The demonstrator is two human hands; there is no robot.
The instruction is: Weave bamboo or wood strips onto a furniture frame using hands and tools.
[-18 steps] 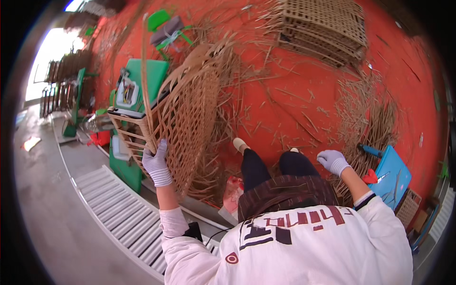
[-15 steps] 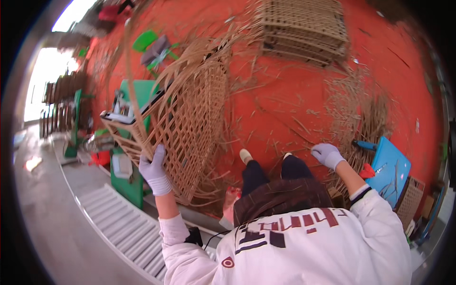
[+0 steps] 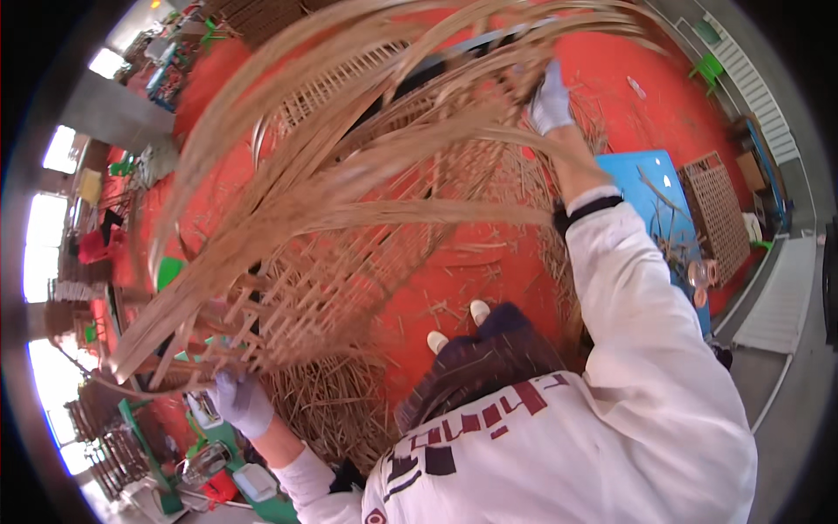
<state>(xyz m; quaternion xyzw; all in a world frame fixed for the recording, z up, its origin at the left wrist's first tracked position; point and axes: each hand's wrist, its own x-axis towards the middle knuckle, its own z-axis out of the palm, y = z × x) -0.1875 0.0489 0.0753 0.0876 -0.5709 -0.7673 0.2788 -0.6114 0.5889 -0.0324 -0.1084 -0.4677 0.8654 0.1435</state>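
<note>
1. Above the red floor (image 3: 611,105), the woven piece (image 3: 301,301) slants between both hands, its near corner toward the floor's left edge, its far end up to the right.
2. The left hand (image 3: 242,406) has its gloved fingers curled about that near corner. The right hand (image 3: 550,103) reaches to the far end; its fingertips go in among the cane, so I can't tell whether they grip or merely rest.
3. I'd judge it light for its bulk, springy through the lattice, stiffer along the dark bar (image 3: 419,80). The long loose strips (image 3: 288,196) look whippy and could crack if bent sharply; smooth cane may slide against gloves.
4. The woven corners seem the soundest hold, rather than those loose ends.
5. Blurred strips cover much of the lattice and bar; some run out at the top, and the underside is hidden from me.
</note>
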